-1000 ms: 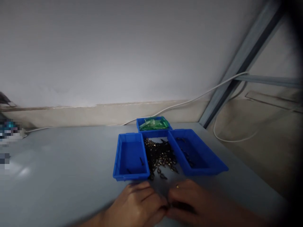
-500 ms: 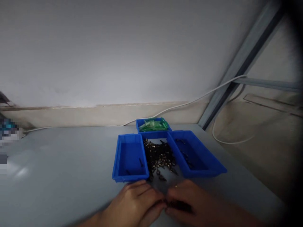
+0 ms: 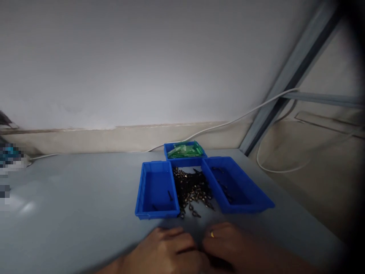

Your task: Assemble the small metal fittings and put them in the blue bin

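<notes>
My left hand (image 3: 171, 251) is closed at the bottom edge, its fingers curled toward my right hand (image 3: 225, 243), which is closed too and wears a gold ring. The two hands nearly meet; something dark, too dim to name, shows between them. Just beyond lies a pile of small dark metal parts (image 3: 192, 186) on the grey table (image 3: 71, 198). A blue bin (image 3: 158, 186) with a couple of dark parts stands left of the pile, and a longer blue bin (image 3: 236, 186) with several dark parts stands on its right.
A blue bin of green and clear plastic pieces (image 3: 185, 150) stands behind the pile. A white cable (image 3: 211, 131) runs along the wall to a grey metal frame (image 3: 285, 82) at the right. Blurred items lie at the far left edge.
Both hands have shifted slightly down toward the bottom edge. My left hand has turned over more, its fingers now covering more of the dark item between the hands.
</notes>
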### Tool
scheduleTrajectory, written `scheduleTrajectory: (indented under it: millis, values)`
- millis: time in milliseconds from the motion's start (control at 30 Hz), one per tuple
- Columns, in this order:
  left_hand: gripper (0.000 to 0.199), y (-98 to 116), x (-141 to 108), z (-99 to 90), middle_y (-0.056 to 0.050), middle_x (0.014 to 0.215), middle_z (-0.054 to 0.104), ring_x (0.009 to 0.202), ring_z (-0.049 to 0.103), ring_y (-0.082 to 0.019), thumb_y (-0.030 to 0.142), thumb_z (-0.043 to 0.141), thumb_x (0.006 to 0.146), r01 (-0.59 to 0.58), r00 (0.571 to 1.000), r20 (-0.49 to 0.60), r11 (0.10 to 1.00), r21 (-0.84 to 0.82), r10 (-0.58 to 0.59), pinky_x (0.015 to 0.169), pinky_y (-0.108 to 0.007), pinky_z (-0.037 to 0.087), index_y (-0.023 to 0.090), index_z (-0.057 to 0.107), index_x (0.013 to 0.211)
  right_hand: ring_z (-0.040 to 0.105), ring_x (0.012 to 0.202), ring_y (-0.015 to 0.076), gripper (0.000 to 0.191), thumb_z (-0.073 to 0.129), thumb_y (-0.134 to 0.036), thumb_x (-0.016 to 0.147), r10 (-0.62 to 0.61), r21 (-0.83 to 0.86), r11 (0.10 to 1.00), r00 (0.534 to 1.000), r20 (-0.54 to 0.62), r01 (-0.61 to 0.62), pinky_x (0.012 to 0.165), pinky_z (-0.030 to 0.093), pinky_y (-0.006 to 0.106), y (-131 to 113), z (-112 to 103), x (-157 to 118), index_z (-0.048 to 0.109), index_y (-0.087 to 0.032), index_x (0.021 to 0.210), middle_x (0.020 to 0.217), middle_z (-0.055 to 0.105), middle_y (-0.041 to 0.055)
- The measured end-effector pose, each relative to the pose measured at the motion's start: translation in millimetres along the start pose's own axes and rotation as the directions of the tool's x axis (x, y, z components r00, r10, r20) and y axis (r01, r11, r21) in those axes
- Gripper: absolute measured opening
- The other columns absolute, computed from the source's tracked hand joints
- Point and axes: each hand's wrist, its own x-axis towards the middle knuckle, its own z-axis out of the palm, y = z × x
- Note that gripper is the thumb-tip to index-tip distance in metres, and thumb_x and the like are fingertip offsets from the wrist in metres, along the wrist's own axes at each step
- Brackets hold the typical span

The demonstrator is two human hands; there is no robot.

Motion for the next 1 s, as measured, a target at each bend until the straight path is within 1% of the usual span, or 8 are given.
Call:
scheduleTrajectory:
  millis: [100, 233, 367, 533, 700, 867, 933, 1000]
  values:
    - [0.028, -0.3, 0.4, 0.7, 0.001, 0.075, 0.060, 0.063, 0.056, -0.011, 0.027, 0.041, 0.103, -0.037, 0.998, -0.045, 0.999, -0.017, 0.036, 0.059, -0.022, 0.046, 0.018, 0.056, 0.082, 0.062, 0.065, 0.0158, 0.017, 0.055, -0.019, 0.080, 0.009, 0.002, 1.000, 1.000, 0.012, -0.009, 0.058, 0.042, 0.025, 2.3, 1.6, 0.5, 0.063, -0.019, 0.066, 0.071, 0.068, 0.0023]
    - [0.032, 1.4, -0.6, 3.9, 0.002, 0.066, 0.057, 0.055, 0.054, -0.011, 0.023, 0.035, 0.104, 0.029, 0.988, -0.153, 1.000, -0.005, -0.029, 0.053, -0.022, 0.044, 0.017, 0.054, 0.078, 0.062, 0.068, 0.0152, 0.018, 0.054, -0.016, 0.082, 0.020, 0.030, 0.999, 0.998, 0.061, -0.022, 0.063, 0.044, 0.025, 6.4, -1.5, 3.4, 0.063, -0.018, 0.068, 0.072, 0.067, 0.0024]
    - [0.029, 2.5, -1.7, 6.3, 0.001, 0.064, 0.057, 0.056, 0.056, -0.012, 0.018, 0.037, 0.100, 0.106, 0.967, -0.233, 0.994, -0.010, -0.106, 0.054, -0.021, 0.046, 0.017, 0.054, 0.077, 0.062, 0.074, 0.0160, 0.014, 0.055, -0.021, 0.085, 0.093, 0.056, 0.994, 0.994, 0.051, -0.096, 0.067, 0.046, 0.026, 8.1, -6.2, 3.9, 0.065, -0.019, 0.075, 0.076, 0.067, 0.0024]
    - [0.024, 1.7, -0.3, 5.7, 0.001, 0.068, 0.061, 0.059, 0.059, -0.011, 0.020, 0.041, 0.099, 0.182, 0.970, -0.131, 0.971, -0.156, -0.203, 0.057, -0.019, 0.048, 0.017, 0.056, 0.081, 0.061, 0.071, 0.0160, 0.020, 0.056, -0.028, 0.088, 0.085, 0.086, 0.993, 0.996, 0.024, -0.086, 0.065, 0.045, 0.027, 5.3, -6.7, 0.6, 0.064, -0.019, 0.072, 0.072, 0.065, 0.0018]
    - [0.021, 1.3, 1.4, 6.5, 0.000, 0.069, 0.061, 0.060, 0.059, -0.012, 0.020, 0.046, 0.097, 0.139, 0.982, -0.103, 0.978, -0.158, -0.156, 0.057, -0.020, 0.047, 0.016, 0.057, 0.079, 0.060, 0.070, 0.0154, 0.022, 0.057, -0.031, 0.089, 0.081, 0.067, 0.994, 0.996, 0.035, -0.083, 0.064, 0.045, 0.026, 5.4, -4.7, -1.5, 0.064, -0.019, 0.072, 0.072, 0.065, 0.0018]
    - [0.020, 0.1, 0.5, 8.7, 0.000, 0.071, 0.062, 0.061, 0.058, -0.012, 0.020, 0.047, 0.097, 0.125, 0.988, -0.071, 0.979, -0.164, -0.138, 0.057, -0.020, 0.047, 0.016, 0.058, 0.080, 0.060, 0.069, 0.0164, 0.030, 0.057, -0.042, 0.091, 0.090, 0.123, 0.988, 0.995, 0.046, -0.095, 0.064, 0.046, 0.027, 6.8, -1.3, -1.9, 0.065, -0.020, 0.073, 0.070, 0.064, 0.0018]
    - [0.020, 0.4, 0.1, 8.1, 0.000, 0.073, 0.062, 0.062, 0.059, -0.012, 0.020, 0.046, 0.097, 0.124, 0.989, -0.056, 0.978, -0.168, -0.135, 0.058, -0.020, 0.047, 0.016, 0.058, 0.081, 0.061, 0.070, 0.0169, 0.032, 0.054, -0.043, 0.093, 0.063, 0.106, 0.992, 0.997, 0.043, -0.067, 0.063, 0.046, 0.027, 7.0, -1.5, -1.1, 0.065, -0.020, 0.073, 0.071, 0.065, 0.0023]
    - [0.021, 1.1, 0.3, 6.8, 0.000, 0.073, 0.063, 0.062, 0.059, -0.012, 0.021, 0.045, 0.098, 0.127, 0.988, -0.068, 0.977, -0.172, -0.140, 0.058, -0.020, 0.047, 0.016, 0.059, 0.083, 0.061, 0.068, 0.0162, 0.033, 0.054, -0.043, 0.093, 0.019, 0.075, 0.997, 1.000, -0.011, -0.018, 0.062, 0.046, 0.027, 7.6, -3.1, -0.3, 0.064, -0.020, 0.072, 0.069, 0.065, 0.0020]
